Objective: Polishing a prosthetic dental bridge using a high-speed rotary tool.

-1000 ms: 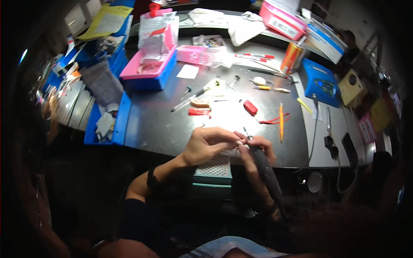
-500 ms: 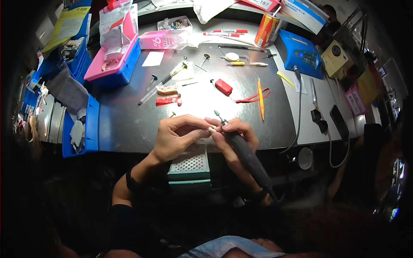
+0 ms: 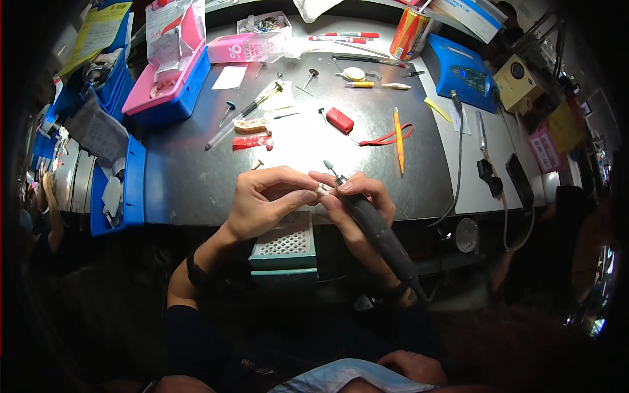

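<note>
Over the bench's near edge, my left hand (image 3: 265, 200) pinches a small white piece (image 3: 322, 191) between thumb and fingers; its exact shape is mostly hidden by the fingertips. My right hand (image 3: 367, 203) is closed round a dark grey rotary handpiece (image 3: 380, 239), whose cord end slants down to the right. A greenish grinding bit (image 3: 328, 164) sticks out of the handpiece's metal nose, pointing away from me and standing apart from the white piece. The fingertips of both hands meet around that piece.
Below my hands is a green box with a perforated top (image 3: 283, 243). On the bench lie a red case with a strap (image 3: 340, 120), an orange pencil-like tool (image 3: 399, 141), and several loose bits. A blue control unit (image 3: 462, 75) stands right, blue bins (image 3: 136, 187) left.
The whole view has shifted slightly. My hands keep the same grip on the white piece and the handpiece. Another person's arm now shows at the far left.
</note>
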Available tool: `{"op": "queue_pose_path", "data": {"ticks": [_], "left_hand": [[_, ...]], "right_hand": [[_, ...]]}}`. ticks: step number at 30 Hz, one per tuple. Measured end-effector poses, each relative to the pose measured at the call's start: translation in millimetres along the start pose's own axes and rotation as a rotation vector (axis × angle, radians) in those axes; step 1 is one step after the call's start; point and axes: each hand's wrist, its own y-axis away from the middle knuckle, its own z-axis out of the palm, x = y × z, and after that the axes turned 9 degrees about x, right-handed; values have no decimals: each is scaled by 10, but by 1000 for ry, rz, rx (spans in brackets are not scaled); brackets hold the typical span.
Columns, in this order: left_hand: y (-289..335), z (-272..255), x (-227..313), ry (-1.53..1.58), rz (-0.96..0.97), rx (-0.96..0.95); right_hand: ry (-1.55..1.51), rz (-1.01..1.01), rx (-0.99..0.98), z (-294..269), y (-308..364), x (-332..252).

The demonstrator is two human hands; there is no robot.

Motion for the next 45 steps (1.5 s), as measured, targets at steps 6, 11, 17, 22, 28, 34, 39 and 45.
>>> {"op": "queue_pose_path", "data": {"ticks": [6, 11, 17, 22, 28, 34, 39, 45], "left_hand": [[-8, -19, -69, -2, 82, -33], [-10, -43, -136, 11, 160, -13], [-17, -9, -122, 47, 126, 17], [-4, -21, -109, 22, 105, 39], [-30, -8, -69, 28, 97, 3], [-24, -11, -93, 8, 187, -19], [-15, 30, 8, -147, 176, -18], [-96, 105, 32, -395, 343, 59]], "right_hand": [[-6, -9, 35, 0, -14, -3], [8, -34, 12, -4, -35, 16], [15, -43, 3, -1, -50, 15], [17, -34, 11, -6, -34, 27], [115, -51, -18, -79, -21, 60], [110, -4, 39, 22, -31, -48], [172, -5, -4, -27, -32, -50], [245, 73, 48, -26, -41, -97]]}}
